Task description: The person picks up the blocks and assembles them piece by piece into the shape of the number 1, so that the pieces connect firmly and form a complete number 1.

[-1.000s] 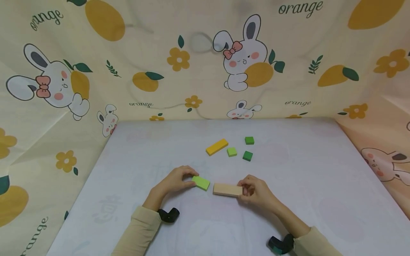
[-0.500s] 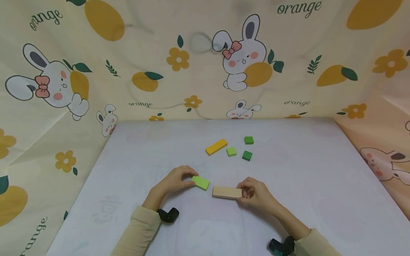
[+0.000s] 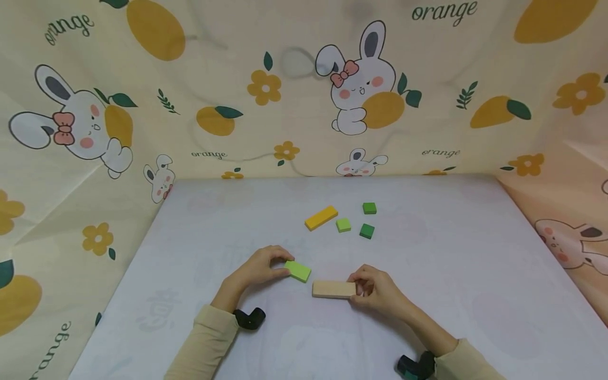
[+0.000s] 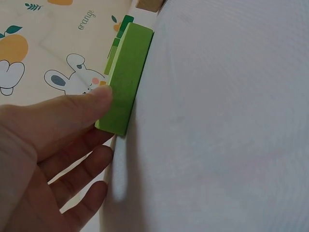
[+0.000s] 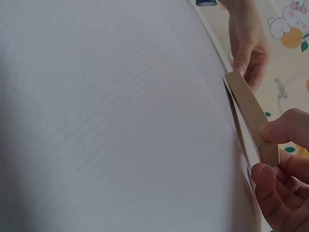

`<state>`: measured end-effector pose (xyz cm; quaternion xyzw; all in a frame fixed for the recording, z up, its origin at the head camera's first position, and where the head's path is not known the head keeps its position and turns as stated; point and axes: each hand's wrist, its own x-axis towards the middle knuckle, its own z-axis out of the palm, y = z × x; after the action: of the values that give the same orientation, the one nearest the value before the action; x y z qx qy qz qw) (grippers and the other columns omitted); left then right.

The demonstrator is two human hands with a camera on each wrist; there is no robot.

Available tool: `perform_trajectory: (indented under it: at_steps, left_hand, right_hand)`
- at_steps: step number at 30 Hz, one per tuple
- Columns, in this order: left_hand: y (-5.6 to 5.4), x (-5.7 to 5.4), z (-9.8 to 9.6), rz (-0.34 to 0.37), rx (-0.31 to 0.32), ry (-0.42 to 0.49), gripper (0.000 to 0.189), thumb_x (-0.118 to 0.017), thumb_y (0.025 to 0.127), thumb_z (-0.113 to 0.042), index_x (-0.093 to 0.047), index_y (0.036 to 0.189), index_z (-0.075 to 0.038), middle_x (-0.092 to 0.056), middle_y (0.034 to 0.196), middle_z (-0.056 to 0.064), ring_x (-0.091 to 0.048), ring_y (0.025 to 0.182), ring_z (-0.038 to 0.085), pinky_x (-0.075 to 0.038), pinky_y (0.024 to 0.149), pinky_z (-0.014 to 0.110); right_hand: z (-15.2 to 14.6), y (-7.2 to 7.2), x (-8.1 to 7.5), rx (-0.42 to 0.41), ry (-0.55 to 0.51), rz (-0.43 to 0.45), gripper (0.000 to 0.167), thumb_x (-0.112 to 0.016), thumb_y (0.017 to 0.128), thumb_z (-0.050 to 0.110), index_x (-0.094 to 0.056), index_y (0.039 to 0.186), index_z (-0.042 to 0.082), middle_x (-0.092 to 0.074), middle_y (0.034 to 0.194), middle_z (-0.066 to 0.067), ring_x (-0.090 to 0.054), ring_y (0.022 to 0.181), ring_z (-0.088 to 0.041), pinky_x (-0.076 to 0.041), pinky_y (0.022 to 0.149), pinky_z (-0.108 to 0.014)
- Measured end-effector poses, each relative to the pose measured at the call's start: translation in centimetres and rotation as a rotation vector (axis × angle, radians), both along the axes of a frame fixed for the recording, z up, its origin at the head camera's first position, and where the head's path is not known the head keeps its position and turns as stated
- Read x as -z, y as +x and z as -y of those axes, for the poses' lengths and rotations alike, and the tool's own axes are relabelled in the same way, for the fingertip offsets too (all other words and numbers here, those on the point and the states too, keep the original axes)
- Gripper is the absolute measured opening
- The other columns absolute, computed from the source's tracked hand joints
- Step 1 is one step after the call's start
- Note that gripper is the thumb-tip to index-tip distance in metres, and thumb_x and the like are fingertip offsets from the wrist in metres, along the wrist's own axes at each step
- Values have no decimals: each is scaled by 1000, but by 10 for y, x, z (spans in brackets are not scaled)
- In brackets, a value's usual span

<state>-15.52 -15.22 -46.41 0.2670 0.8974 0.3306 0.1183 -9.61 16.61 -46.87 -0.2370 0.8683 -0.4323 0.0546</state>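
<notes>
My left hand (image 3: 263, 265) pinches the left end of a light green block (image 3: 298, 271) between thumb and fingers. In the left wrist view the thumb presses the side of that green block (image 4: 126, 79), which lies at the white surface. To its right, my right hand (image 3: 377, 287) grips the right end of a longer plain wooden block (image 3: 333, 289). The right wrist view shows thumb and fingers on the near end of the wooden block (image 5: 252, 118), with a narrow gap under it. The two blocks are apart, the wooden one slightly nearer to me.
Farther back on the white tabletop (image 3: 214, 211) lie a yellow-orange block (image 3: 321, 218), a small light green block (image 3: 343, 225) and two darker green blocks, one behind (image 3: 369, 208) and one in front (image 3: 367, 231). A printed cloth (image 3: 294, 105) stands along the back and sides.
My right hand has drawn the wooden block a little toward me and slightly left, widening its gap from the green block. My left hand has stayed in place.
</notes>
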Motion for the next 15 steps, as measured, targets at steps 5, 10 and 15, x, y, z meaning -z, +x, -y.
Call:
perform_trajectory:
  at_steps: [5,10,15]
  left_hand:
    - [0,-1,-1,4,0,6,29,-72,86,-17,-69,113,-9,-69,115,7,-61,112,23,-47,100,39]
    - [0,0,0,3,-1,4,29,-72,86,-18,-69,113,-9,-69,116,7,-61,112,23,-47,100,40]
    - [0,1,0,3,-7,0,29,-72,86,-19,-69,113,-10,-69,116,6,-61,113,23,-47,101,41]
  right_hand:
    - [0,0,1,4,6,11,23,-76,73,0,-69,94,4,-59,83,-5,-49,69,2,-44,56,-16]
    - [1,0,0,4,7,24,23,-76,73,1,-69,94,4,-58,84,-5,-49,70,2,-44,56,-15]
    - [0,-1,0,-5,-4,27,23,-77,73,-1,-69,95,3,-58,84,-6,-49,71,1,-43,56,-15]
